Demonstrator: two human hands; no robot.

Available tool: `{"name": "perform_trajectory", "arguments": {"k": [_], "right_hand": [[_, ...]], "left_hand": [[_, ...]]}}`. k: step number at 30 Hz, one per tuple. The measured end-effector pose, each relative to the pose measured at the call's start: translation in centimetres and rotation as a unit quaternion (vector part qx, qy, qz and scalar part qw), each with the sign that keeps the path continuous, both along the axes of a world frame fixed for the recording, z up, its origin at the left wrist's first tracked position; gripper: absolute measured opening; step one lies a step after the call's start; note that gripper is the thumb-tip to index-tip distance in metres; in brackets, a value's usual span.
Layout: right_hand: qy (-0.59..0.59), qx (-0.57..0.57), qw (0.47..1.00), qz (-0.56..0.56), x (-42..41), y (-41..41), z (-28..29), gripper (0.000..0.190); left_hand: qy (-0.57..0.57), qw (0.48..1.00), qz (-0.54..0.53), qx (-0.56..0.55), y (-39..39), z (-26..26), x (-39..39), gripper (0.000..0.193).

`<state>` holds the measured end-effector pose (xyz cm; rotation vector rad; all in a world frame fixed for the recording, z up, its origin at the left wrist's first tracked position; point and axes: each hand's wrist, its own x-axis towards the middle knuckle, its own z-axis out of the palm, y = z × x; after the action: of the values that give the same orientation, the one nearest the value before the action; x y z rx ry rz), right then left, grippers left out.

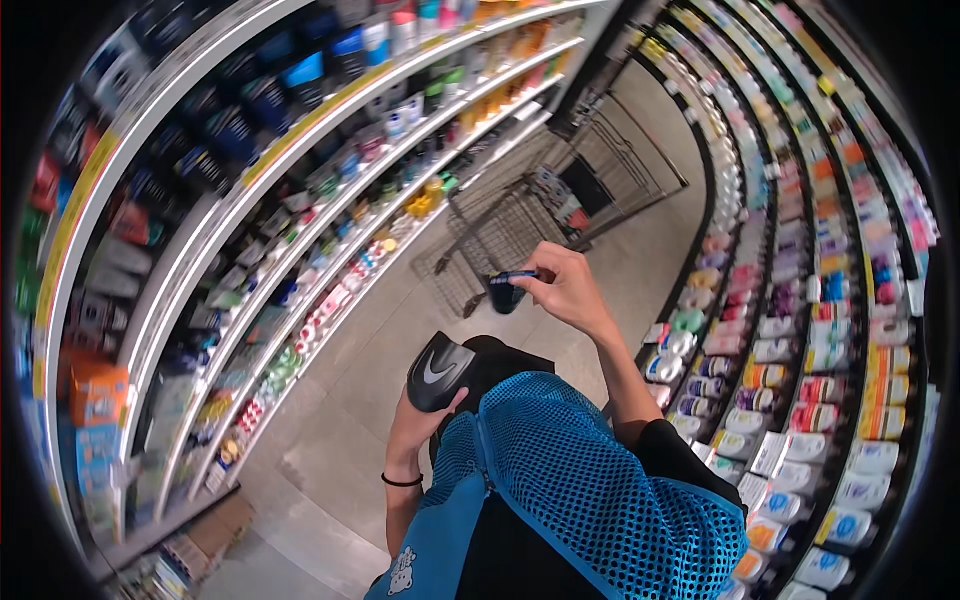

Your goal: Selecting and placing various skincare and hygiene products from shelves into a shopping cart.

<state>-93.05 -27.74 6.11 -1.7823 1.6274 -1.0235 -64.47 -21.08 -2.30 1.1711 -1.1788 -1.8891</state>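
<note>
A black bottle or container with a pale curved mark (441,373) is gripped in my left hand (421,420), in front of my blue mesh vest (585,450). A dark band circles that wrist. Farther forward, my right hand (566,289) pinches a small, thin, dark blue item (513,276) between thumb and fingers. Just below that item shows a dark rounded object (507,298); whether it is attached cannot be told. The two hands are apart.
Ahead on the tiled floor (337,435) stands a wire shopping cart (502,225) with goods in it. White-edged shelves (292,285) of bottles line the left side, dark-edged shelves (802,247) the right. Cardboard (217,529) lies at lower left.
</note>
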Motion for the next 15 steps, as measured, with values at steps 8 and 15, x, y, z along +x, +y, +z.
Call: {"name": "perform_trajectory", "arguments": {"k": [8,15], "right_hand": [[0.085,-0.04,0.954,-0.284,-21.3,-2.2,-7.8,0.015],[0.067,0.053,0.943,-0.323,-38.5,-13.4,-14.6,0.018]], "left_hand": [[-0.091,0.987,-0.133,0.009,-7.4,-1.3,-10.1,0.05],[-0.15,0.986,-0.041,0.055,-16.2,-4.8,-23.5,0.047]]}}
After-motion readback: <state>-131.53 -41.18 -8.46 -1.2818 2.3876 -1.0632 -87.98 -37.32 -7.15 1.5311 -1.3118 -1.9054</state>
